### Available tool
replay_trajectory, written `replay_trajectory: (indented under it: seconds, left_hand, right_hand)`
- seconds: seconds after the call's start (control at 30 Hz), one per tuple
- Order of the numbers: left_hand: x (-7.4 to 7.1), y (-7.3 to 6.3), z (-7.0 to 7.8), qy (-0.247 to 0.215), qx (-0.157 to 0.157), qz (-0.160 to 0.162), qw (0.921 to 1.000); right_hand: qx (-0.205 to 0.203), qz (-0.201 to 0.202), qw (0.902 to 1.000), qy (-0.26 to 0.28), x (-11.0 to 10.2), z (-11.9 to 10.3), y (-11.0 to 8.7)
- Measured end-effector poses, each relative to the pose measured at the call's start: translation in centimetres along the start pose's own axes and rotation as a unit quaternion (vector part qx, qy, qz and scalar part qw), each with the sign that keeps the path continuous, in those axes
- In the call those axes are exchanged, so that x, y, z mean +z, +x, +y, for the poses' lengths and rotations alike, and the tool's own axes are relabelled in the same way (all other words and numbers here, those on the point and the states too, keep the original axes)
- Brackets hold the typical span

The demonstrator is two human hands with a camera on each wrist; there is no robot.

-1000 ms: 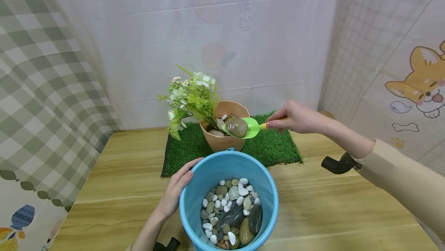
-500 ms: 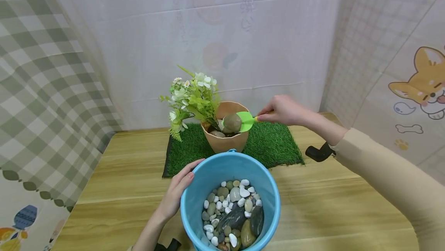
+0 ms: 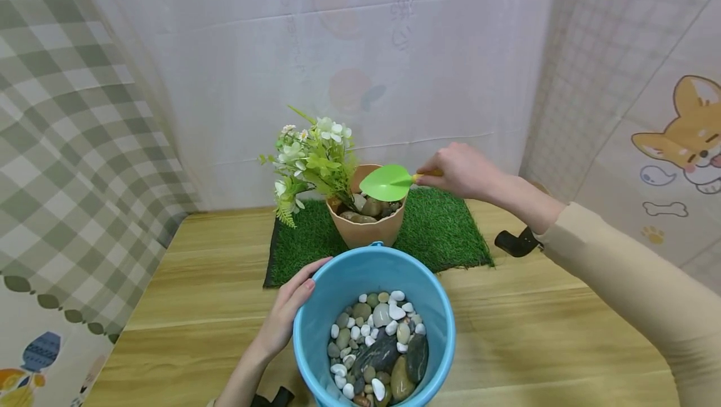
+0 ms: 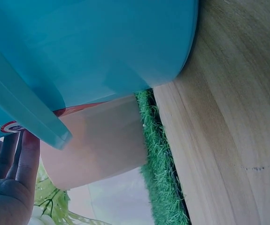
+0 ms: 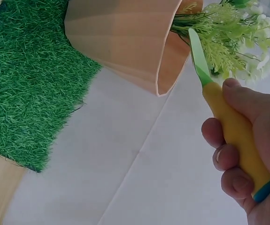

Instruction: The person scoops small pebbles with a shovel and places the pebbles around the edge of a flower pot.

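My right hand (image 3: 464,172) grips the yellow handle of a small trowel (image 3: 387,183). Its green blade is bare and hovers over the mouth of a terracotta-coloured flowerpot (image 3: 366,233). Several brown and grey stones (image 3: 372,208) lie in the pot beside the stems of a white flower bunch (image 3: 315,159). In the right wrist view, fingers and thumb wrap the handle (image 5: 233,129), and the blade shows edge-on near the pot's rim. My left hand (image 3: 281,316) rests against the outer side of a blue bucket (image 3: 349,277); in the left wrist view its fingers (image 4: 27,161) extend straight along it.
White pebbles and larger dark stones (image 3: 377,350) cover the bucket's bottom. The pot stands on a green turf mat (image 3: 445,231), behind the bucket on a wooden table (image 3: 214,269). White cloth (image 3: 253,81) hangs behind, with patterned cloth at both sides.
A large stone lying on the trowel's blade has dropped into the pot. The right hand moved left, then rose slightly with the emptied trowel. The left hand stayed at the bucket.
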State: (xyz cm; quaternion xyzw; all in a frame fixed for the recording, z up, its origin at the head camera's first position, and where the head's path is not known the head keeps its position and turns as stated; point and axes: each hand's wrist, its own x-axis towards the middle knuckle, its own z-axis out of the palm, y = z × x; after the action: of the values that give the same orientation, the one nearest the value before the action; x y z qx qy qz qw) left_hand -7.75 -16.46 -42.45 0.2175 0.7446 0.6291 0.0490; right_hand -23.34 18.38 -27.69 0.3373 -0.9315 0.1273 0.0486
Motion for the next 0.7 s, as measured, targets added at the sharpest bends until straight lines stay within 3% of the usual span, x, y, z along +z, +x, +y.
replay_trajectory:
  seconds: [0.37, 0.7]
  left_hand:
    - [0.0, 0.0, 0.1, -0.002, -0.004, 0.001, 1.0000]
    - [0.0, 0.0, 0.1, 0.000, -0.006, 0.002, 1.0000]
  right_hand:
    - [0.035, 0.003, 0.9992, 0.018, -0.2, 0.7, -2.1]
    - [0.069, 0.024, 0.9964, 0.043, -0.1, 1.0, -5.7]
